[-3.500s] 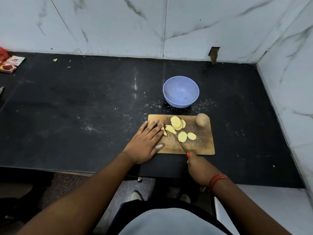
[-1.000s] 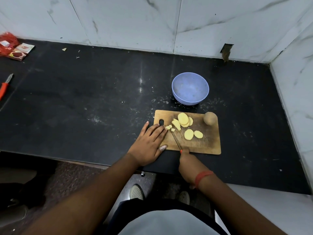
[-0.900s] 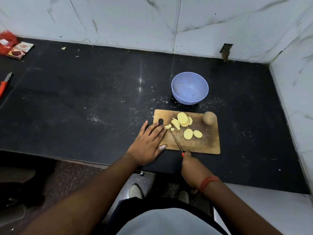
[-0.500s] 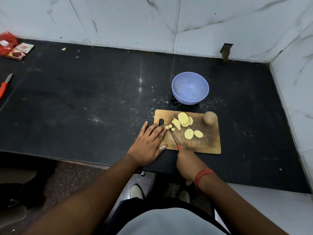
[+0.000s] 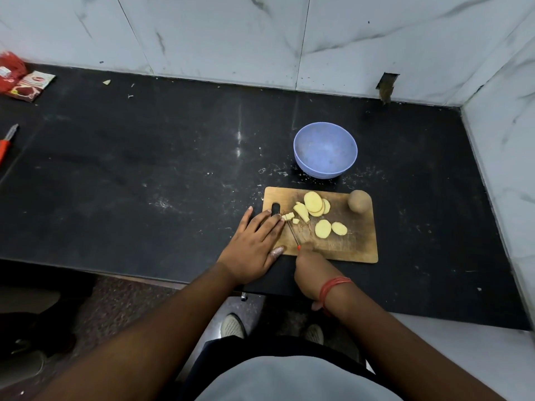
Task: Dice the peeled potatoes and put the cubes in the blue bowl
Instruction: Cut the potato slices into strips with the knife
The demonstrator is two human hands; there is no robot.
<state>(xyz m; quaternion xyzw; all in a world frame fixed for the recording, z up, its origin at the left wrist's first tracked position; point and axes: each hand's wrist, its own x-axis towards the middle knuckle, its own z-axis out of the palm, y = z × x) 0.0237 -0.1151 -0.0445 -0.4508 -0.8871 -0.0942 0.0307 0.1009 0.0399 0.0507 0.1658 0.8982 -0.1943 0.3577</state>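
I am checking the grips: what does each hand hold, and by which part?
The right hand holds the knife by its red handle. The left hand holds nothing; it lies flat on the cutting board.

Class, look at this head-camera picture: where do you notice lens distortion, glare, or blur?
Head view: wide-angle bending curves the wall tiles and the counter edges; a pale glare streak runs down the counter; the knife blade is thin and hard to resolve; the arms at the frame's bottom look stretched.

pale blue bowl (image 5: 325,150) sitting upright just past the far edge of the wooden cutting board (image 5: 356,247), flat yellow potato slices (image 5: 316,204) in the board's middle, small cut cubes (image 5: 289,217) near its left edge, one whole round potato (image 5: 359,201) at its far right corner
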